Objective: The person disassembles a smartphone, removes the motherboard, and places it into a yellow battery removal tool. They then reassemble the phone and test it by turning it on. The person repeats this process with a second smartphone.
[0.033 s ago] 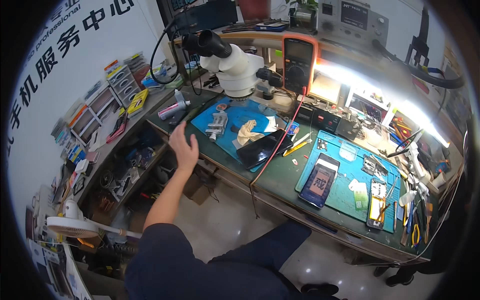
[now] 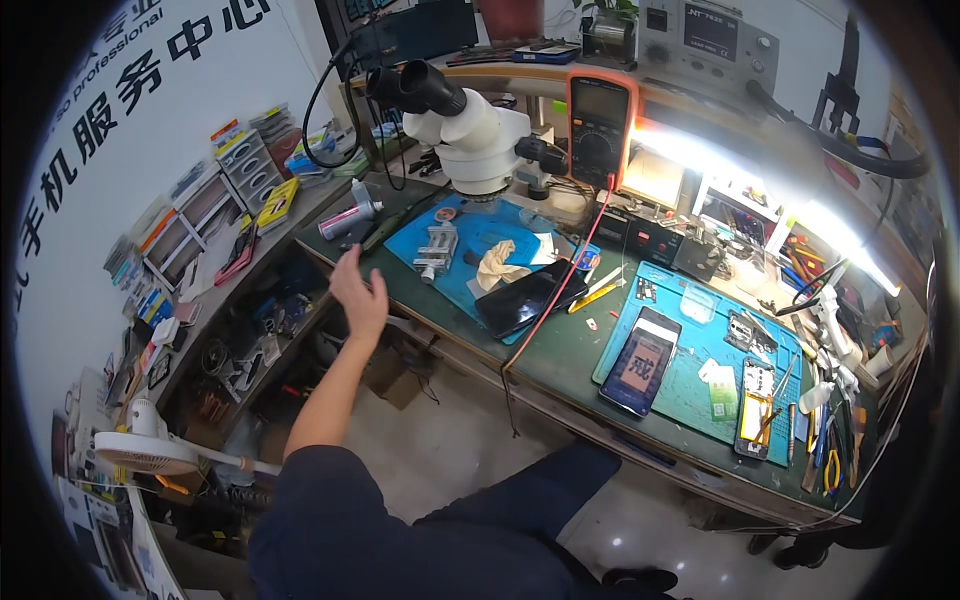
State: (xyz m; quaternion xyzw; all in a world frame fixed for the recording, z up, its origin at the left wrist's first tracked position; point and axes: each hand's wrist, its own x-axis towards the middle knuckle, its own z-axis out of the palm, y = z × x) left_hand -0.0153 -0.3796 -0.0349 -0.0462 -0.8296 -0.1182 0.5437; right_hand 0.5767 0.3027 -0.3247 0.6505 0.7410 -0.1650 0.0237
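My left hand (image 2: 360,300) reaches over the left front edge of the green-topped workbench (image 2: 540,370), its fingers apart and nothing in them. Just beyond the fingertips lies a silver-and-red tube (image 2: 350,220), with a slim dark tool (image 2: 395,225) beside it. To the right, a blue mat (image 2: 400,245) carries a metal clamp (image 2: 437,250) and a crumpled beige cloth (image 2: 500,264). A dark phone (image 2: 520,305) rests across the mat's right end. My right hand is out of view.
A microscope (image 2: 475,150) stands over the blue mat. An orange multimeter (image 2: 600,130) stands behind, its red cable (image 2: 545,320) hanging over the front edge. A lit phone (image 2: 640,365) and an opened phone (image 2: 755,405) lie on a teal mat at right. Shelves (image 2: 200,300) line the left.
My left hand has shifted slightly to the left, still empty. The things on the bench lie as before.
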